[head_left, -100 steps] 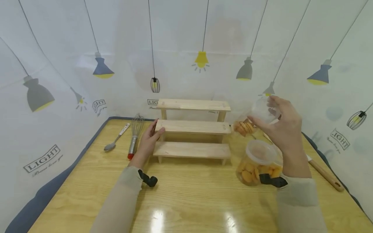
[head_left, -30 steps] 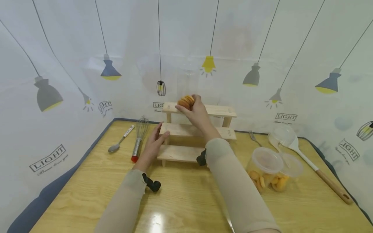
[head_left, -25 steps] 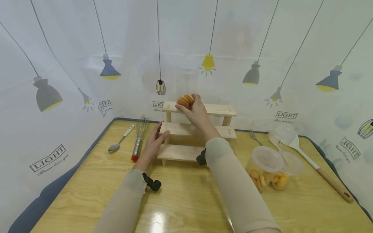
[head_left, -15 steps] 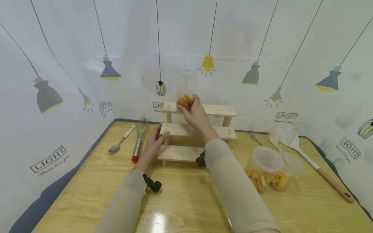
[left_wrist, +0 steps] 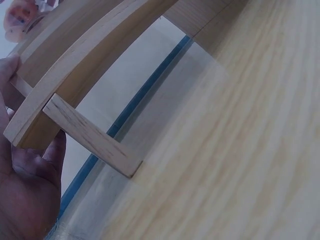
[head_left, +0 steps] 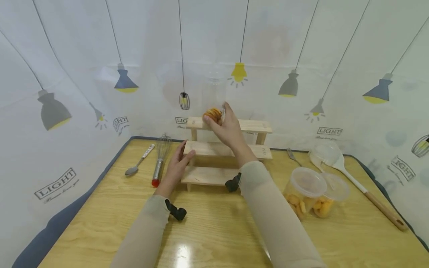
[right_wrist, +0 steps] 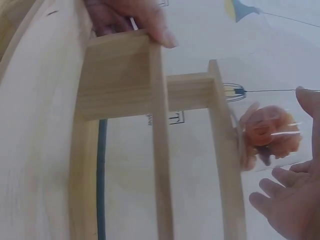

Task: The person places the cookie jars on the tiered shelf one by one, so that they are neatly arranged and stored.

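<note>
A tall clear jar [head_left: 213, 91] with orange-brown round biscuits [head_left: 212, 114] in its bottom stands upright at the left part of the top tier of a three-tier wooden stand [head_left: 229, 175]. My right hand [head_left: 229, 128] is beside the jar, its thumb and fingers spread. In the right wrist view a gap shows between the right hand [right_wrist: 295, 195] and the jar's biscuits [right_wrist: 272, 132]. My left hand [head_left: 176, 165] grips the left end of the middle tier, thumb on top and fingers around its edge; the left wrist view shows the same grip on the stand [left_wrist: 75, 70].
Left of the stand lie a whisk [head_left: 158, 160] and a spoon [head_left: 133, 170]. To the right are a clear lidded tub [head_left: 307, 184] of orange snacks, a clear container [head_left: 323, 153], a fork [head_left: 294, 157] and a long wooden-handled utensil [head_left: 378, 206]. A printed cloth hangs behind.
My right hand has carried the jar from the right side onto the stand's top tier. In the last half second its fingers have loosened from the jar. The left hand keeps its hold.
</note>
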A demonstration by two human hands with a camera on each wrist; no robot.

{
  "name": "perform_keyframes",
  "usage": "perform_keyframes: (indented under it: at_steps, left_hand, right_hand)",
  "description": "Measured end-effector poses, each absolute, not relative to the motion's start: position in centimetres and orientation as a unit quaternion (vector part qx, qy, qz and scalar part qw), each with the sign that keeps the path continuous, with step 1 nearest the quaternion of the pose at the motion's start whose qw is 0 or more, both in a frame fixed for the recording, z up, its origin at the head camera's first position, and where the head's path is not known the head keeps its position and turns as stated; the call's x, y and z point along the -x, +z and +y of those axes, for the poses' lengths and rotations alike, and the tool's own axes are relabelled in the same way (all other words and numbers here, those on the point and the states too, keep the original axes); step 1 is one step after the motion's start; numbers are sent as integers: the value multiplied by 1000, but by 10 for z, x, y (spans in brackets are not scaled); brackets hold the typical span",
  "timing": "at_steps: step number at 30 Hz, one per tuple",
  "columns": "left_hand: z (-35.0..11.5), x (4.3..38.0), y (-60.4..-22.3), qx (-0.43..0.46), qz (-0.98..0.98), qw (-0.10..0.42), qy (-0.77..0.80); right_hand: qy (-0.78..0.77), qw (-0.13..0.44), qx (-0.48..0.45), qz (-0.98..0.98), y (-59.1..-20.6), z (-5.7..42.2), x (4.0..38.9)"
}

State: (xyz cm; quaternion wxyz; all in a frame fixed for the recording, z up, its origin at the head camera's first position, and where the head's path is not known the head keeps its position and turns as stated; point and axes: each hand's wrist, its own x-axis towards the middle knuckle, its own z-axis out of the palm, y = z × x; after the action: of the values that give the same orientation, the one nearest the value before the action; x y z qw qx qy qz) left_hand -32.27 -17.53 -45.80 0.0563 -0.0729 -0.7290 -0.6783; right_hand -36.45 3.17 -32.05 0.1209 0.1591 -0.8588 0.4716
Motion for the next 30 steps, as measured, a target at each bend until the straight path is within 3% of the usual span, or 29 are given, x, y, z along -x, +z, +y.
perform_keyframes:
  at_steps: [30]
  left_hand:
    - [-179,328,-464,77,-729,49,-678]
  right_hand:
    - [483,165,-216,-833,-286,90,294]
